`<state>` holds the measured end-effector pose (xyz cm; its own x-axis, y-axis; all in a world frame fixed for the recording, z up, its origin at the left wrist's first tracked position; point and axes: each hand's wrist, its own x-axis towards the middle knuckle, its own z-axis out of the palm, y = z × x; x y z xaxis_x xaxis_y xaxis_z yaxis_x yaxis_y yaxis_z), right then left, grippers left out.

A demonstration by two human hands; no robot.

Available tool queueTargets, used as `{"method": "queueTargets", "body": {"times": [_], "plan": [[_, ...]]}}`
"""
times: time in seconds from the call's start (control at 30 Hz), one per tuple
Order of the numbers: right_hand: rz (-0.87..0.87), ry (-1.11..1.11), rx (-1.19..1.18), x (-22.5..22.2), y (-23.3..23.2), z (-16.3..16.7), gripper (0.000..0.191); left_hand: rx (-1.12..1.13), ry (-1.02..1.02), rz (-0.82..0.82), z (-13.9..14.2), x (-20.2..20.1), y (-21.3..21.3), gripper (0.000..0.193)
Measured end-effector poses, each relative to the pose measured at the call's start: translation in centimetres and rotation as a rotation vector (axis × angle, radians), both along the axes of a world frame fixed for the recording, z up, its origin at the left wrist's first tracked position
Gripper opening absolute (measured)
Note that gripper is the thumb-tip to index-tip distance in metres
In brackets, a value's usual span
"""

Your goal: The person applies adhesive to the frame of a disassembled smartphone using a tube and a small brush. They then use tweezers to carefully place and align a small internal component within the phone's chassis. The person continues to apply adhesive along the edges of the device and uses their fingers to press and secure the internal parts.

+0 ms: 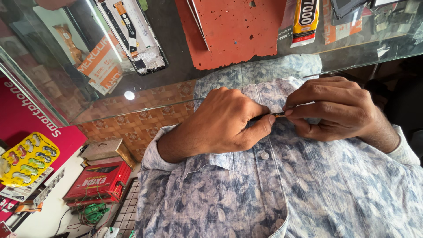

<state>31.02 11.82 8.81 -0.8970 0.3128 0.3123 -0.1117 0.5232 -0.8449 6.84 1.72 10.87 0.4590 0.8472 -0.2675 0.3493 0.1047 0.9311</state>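
Between your two hands, against your patterned shirt (308, 185): one thin dark tool, possibly tweezers (276, 115). Left hand (224, 121) clenched around its body; right hand (339, 108) pinching its tip. Disassembled phone frame (132, 35) lies untouched beyond, on glass counter (185, 61).

A thin part (277, 114) sits between both hands, below the glass counter (176, 83).

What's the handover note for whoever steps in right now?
Left hand: closed on one end of a thin dark strip, thumb along it.
Right hand: fingertips pinching the other end.
Strip is held against the chest, over the patterned shirt, below the glass counter edge.
Phone frame and glue tube lie on the counter, untouched.
Done or left: cannot tell; the strip is too small to read.
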Motion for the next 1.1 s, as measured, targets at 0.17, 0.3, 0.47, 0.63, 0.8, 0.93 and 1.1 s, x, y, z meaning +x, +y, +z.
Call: {"method": "queueTargets", "body": {"times": [0.17,0.3,0.47,0.63,0.8,0.93,1.1], "plan": [[0.027,0.034,-0.005,-0.2,0.2,0.2,0.016,0.006,-0.001,-0.016,-0.2,0.0,-0.1,0.029],[0.088,0.048,0.064,-0.2,0.5,0.3,0.018,0.043,-0.027,0.011,-0.3,0.0,-0.3,0.029],[0.163,-0.026,0.145,0.4,0.7,0.8,0.025,-0.001,0.01,-0.016,-0.9,0.3,-0.4,0.03],[0.157,0.075,0.013,0.7,1.0,-0.8,0.013,0.051,-0.022,0.014,-1.3,0.0,-0.7,0.028],[0.042,0.112,-0.022,1.6,0.5,-1.4,0.009,0.056,-0.006,0.018,-1.2,0.0,-0.9,0.031],[0.052,0.123,0.062,1.5,0.2,-1.3,0.007,0.064,-0.011,0.026,-1.1,0.0,-0.8,0.032],[0.135,0.064,0.17,0.8,0.6,-0.5,0.015,0.036,-0.01,0.011,-1.1,0.2,-0.6,0.032]]}}
